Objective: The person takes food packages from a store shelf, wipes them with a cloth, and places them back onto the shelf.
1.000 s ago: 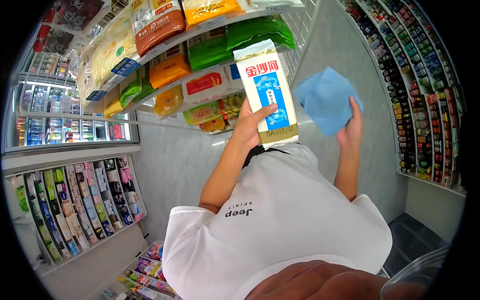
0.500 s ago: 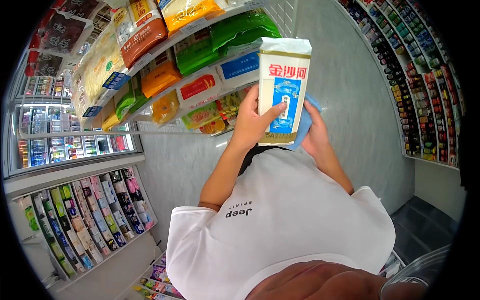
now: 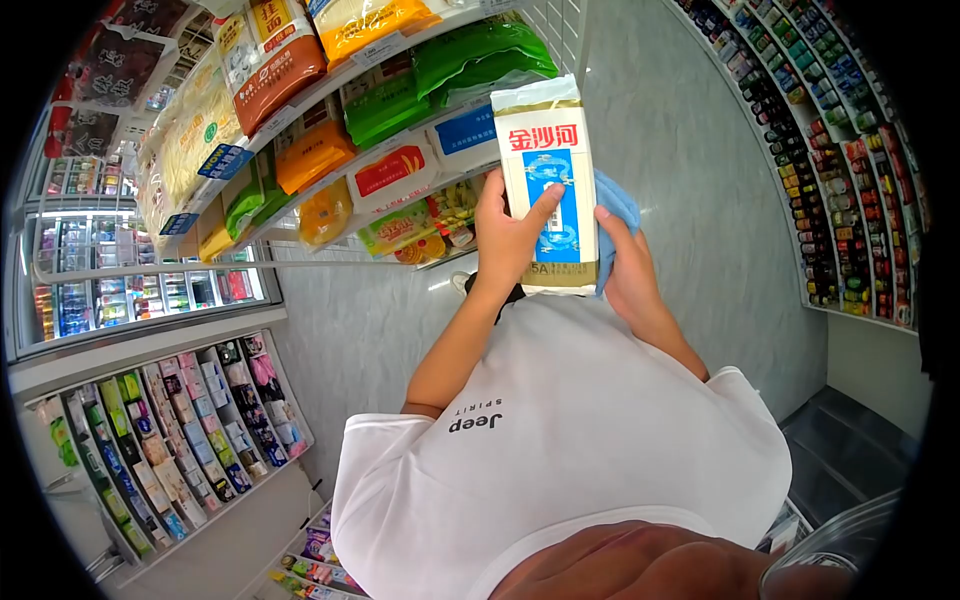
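My left hand point(image 3: 505, 240) grips a blocky white packet point(image 3: 572, 215) in front of me, thumb over its blue label; its contents are hidden. My right hand point(image 3: 630, 268) holds a soft blue cloth point(image 3: 618, 205) against its side. A clear, crinkly bag of pale strands point(image 3: 195, 140) sits on the shelf point(image 3: 328, 85).

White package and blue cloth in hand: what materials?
White package: likely plastic film or coated paper; smooth printed face, creased pale top end. Look alone doesn't settle which.
Blue cloth: probably a soft textile, maybe microfibre; matte, bends around the package's side. Weave too fine to make out.
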Motion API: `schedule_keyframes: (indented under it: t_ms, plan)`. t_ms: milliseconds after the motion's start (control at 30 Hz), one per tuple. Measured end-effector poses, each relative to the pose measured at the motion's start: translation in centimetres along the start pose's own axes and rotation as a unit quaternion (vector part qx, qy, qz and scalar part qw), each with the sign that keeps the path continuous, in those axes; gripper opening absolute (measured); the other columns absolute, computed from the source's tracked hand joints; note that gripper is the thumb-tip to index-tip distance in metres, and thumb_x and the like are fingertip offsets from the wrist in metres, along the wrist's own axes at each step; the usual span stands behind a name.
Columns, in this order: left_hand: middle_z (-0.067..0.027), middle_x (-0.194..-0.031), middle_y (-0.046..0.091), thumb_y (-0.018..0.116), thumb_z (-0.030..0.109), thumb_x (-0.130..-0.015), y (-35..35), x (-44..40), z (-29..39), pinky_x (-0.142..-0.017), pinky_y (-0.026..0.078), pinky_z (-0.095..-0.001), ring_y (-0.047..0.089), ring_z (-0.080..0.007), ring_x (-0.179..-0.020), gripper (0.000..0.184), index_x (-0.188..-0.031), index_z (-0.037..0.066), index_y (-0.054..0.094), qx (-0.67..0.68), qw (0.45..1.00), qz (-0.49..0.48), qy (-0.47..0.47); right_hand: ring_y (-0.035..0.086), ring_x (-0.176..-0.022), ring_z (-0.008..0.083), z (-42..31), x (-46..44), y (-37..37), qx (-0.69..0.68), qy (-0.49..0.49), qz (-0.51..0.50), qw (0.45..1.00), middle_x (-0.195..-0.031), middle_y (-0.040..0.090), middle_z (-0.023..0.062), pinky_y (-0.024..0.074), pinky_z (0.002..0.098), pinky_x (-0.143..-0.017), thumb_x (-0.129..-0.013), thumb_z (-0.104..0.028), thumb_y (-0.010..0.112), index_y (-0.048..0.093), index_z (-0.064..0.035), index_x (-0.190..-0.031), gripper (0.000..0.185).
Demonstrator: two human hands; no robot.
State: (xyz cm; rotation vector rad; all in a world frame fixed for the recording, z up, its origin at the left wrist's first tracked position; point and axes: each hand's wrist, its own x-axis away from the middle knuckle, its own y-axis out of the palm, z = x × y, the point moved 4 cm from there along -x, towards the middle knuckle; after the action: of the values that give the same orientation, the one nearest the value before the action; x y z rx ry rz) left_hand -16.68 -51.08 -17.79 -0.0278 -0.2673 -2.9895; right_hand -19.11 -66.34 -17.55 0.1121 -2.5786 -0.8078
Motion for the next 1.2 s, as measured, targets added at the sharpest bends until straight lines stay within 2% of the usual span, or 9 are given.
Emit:
schedule_keyframes:
  t_ms: [433,633,667,733,767,900,967,1133,1200]
  plan:
    - [-0.0158,-0.139,0.044,0.046,0.029,-0.103,1.7,0.7,1.0,-0.104,0.039,-0.0326,0.047,-0.0197,-0.123,0.063,-0.152,0.002,0.018,-0.015,0.998,-0.011,0.055,0.058,-0.110,0.0143,-0.4,0.9,1.3,0.054,-0.072,-0.029,0.996,-0.121,0.061,0.0105,0.0451,0.0292,-0.097,-0.101,-0.030,0.055,0.050,0.0037,-0.131,0.046]
    - [-0.0152,-0.145,0.041,0.031,0.043,-0.104,2.1,0.6,-0.4,-0.110,0.035,-0.0361,0.044,-0.0232,-0.130,0.064,-0.154,0.006,0.019,0.230,0.967,-0.062,-0.088,0.049,-0.106,0.0079,-0.9,1.6,2.0,0.226,-0.177,-0.089,0.954,-0.118,0.056,0.0045,0.0400,0.0243,-0.095,-0.101,-0.025,0.054,0.048,-0.0020,-0.130,0.037]
    - [-0.0159,-0.145,0.041,0.030,0.044,-0.104,2.1,0.3,-0.4,-0.110,0.036,-0.0370,0.045,-0.0240,-0.129,0.063,-0.153,0.006,0.021,0.275,0.955,-0.080,-0.081,0.053,-0.106,0.0136,-1.1,1.9,2.2,0.240,-0.176,-0.090,0.950,-0.122,0.056,0.0069,0.0406,0.0299,-0.097,-0.097,-0.017,0.058,0.052,-0.0034,-0.130,0.036]
    - [-0.0175,-0.144,0.043,0.027,0.046,-0.103,2.5,0.8,-0.2,-0.108,0.040,-0.0398,0.049,-0.0261,-0.126,0.062,-0.152,0.008,0.025,0.414,0.895,-0.139,-0.092,0.055,-0.106,0.0198,-2.9,2.7,4.0,0.421,-0.377,-0.126,0.816,-0.124,0.056,0.0085,0.0406,0.0348,-0.098,-0.091,-0.014,0.062,0.057,-0.0053,-0.128,0.038]
    - [-0.0195,-0.148,0.039,0.024,0.048,-0.102,2.3,0.6,0.3,-0.109,0.040,-0.0405,0.049,-0.0276,-0.127,0.064,-0.152,0.009,0.025,0.354,0.920,-0.123,-0.111,0.056,-0.107,0.0229,-3.3,3.2,4.9,0.497,-0.464,-0.141,0.720,-0.125,0.056,0.0092,0.0406,0.0373,-0.099,-0.088,-0.013,0.064,0.060,-0.0063,-0.126,0.040]
    - [-0.0147,-0.155,0.030,0.022,0.053,-0.102,2.2,0.5,-1.0,-0.113,0.036,-0.0405,0.043,-0.0260,-0.134,0.067,-0.154,0.012,0.020,0.565,0.795,-0.209,-0.076,0.055,-0.125,0.0276,-2.8,3.9,6.6,0.550,-0.515,-0.273,0.598,-0.134,0.059,0.0084,0.0385,0.0427,-0.106,-0.079,-0.010,0.067,0.065,-0.0112,-0.123,0.044]
    - [-0.0121,-0.157,0.028,0.024,0.052,-0.102,2.2,0.6,-0.2,-0.115,0.035,-0.0416,0.040,-0.0251,-0.136,0.065,-0.155,0.013,0.018,0.605,0.765,-0.210,-0.065,0.054,-0.128,0.0267,-2.4,4.2,6.8,0.548,-0.533,-0.309,0.565,-0.134,0.060,0.0076,0.0394,0.0433,-0.107,-0.080,-0.011,0.067,0.064,-0.0115,-0.124,0.044]
    - [-0.0116,-0.157,0.030,0.030,0.047,-0.104,1.9,1.5,-1.0,-0.116,0.033,-0.0453,0.040,-0.0269,-0.137,0.061,-0.154,0.014,0.021,0.422,0.887,-0.145,-0.119,0.054,-0.128,0.0268,-3.0,2.5,6.4,0.571,-0.553,-0.312,0.520,-0.134,0.060,0.0064,0.0415,0.0446,-0.107,-0.079,-0.013,0.068,0.063,-0.0106,-0.125,0.046]
    - [-0.0124,-0.153,0.034,0.032,0.046,-0.103,1.8,1.8,-1.5,-0.115,0.035,-0.0457,0.042,-0.0278,-0.135,0.059,-0.151,0.013,0.026,0.475,0.858,-0.133,-0.146,0.053,-0.129,0.0276,-3.9,1.2,6.4,0.576,-0.568,-0.271,0.521,-0.134,0.060,0.0064,0.0413,0.0449,-0.108,-0.078,-0.010,0.069,0.063,-0.0099,-0.125,0.048]
